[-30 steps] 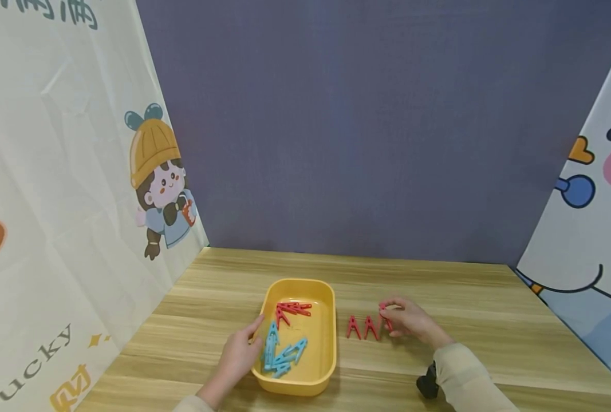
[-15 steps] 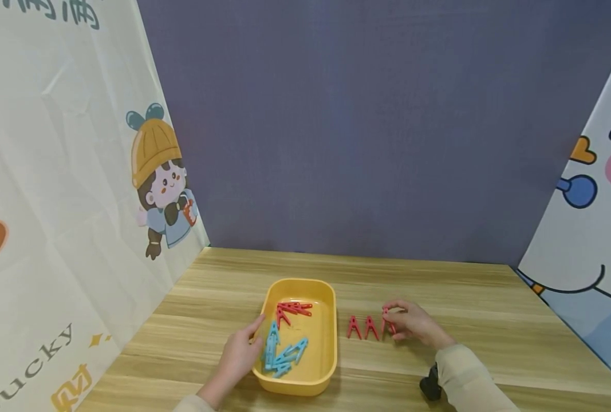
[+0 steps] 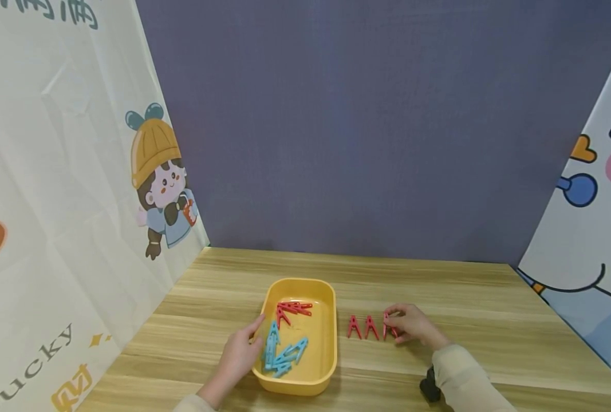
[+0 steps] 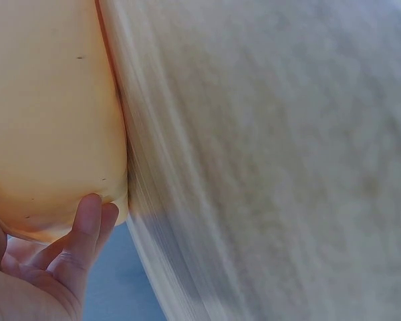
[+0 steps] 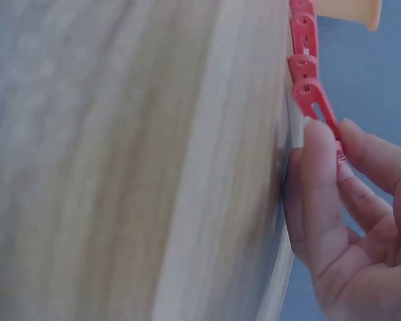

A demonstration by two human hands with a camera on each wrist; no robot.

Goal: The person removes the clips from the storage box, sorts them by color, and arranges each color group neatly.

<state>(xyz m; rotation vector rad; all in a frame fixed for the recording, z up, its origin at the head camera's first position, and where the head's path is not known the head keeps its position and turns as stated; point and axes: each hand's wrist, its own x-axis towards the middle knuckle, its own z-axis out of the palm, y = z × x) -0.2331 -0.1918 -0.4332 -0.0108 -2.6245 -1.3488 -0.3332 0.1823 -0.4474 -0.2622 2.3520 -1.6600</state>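
R hand [image 3: 413, 324] w/ 1 peg [image 5: 325, 112]

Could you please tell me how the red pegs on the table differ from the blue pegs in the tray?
The red pegs form a side-by-side row, while the blue pegs lie in a jumble. The right hand grips the end red peg, whereas no hand holds the blue pegs. Both groups look like similar two-legged pegs.

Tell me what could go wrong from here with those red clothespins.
The right hand pinches a red clothespin; an uneven release might tip it over. That hand could also bump the two upright clothespins close by. And since the left hand holds the yellow tray, pushing it rightward might slide it into them.
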